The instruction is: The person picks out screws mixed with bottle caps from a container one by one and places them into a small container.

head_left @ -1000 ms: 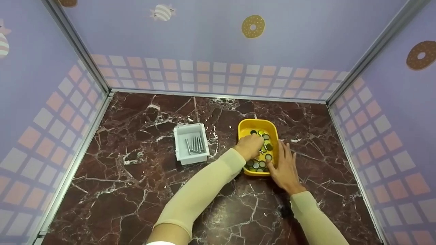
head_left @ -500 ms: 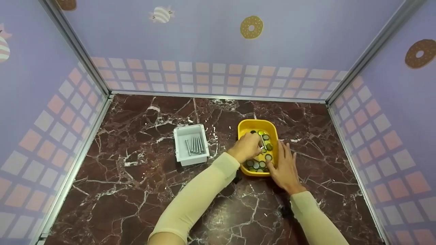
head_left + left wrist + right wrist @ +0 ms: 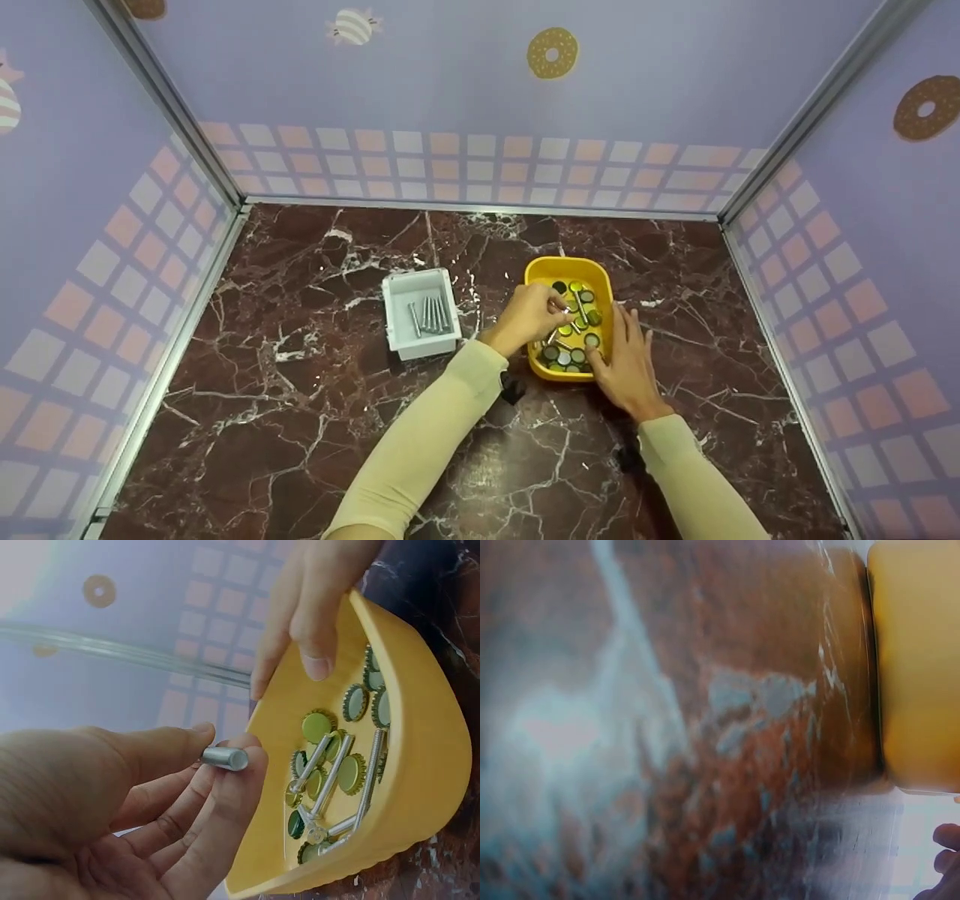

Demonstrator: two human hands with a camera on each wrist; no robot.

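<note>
Lilac walls point(image 3: 450, 94) border the veined maroon surface point(image 3: 255, 457) under a yellow tray point(image 3: 556, 269).

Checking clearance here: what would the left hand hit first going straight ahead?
Past the left hand, probably the bolts lying in the yellow bin; depth is unclear, so bottle caps might come first.
</note>
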